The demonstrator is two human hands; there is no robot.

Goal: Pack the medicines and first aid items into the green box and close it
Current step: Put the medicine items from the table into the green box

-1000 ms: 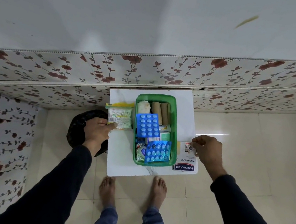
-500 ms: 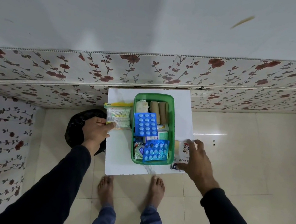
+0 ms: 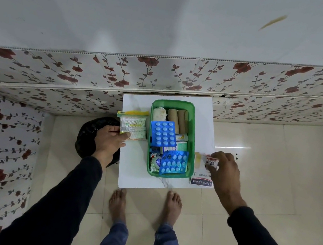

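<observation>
Nearest you, your right hand [image 3: 223, 169] has come back from lying flat over the plaster packs: its fingers [image 3: 210, 167] are now pinched on the small white sachet [image 3: 210, 161] lying on top of the Hansaplast pack [image 3: 201, 179], just beside the box's right wall. That reads as the pickup under way, so these flat packs look like the next things to go in.

Across the bench [image 3: 130, 168], your left hand [image 3: 109, 140] has not shifted; its fingers [image 3: 124, 134] grip the near corner of the green-and-yellow packet [image 3: 134, 125], which lies touching the box's left wall.

The green box [image 3: 193, 148] sits mid-bench, open, with no lid in view. It is already crowded: two blue blister strips on top, small sachets below, tan rolls and a white roll at the far end. Room is tight, so the flat packs will probably have to lie on top.
</observation>
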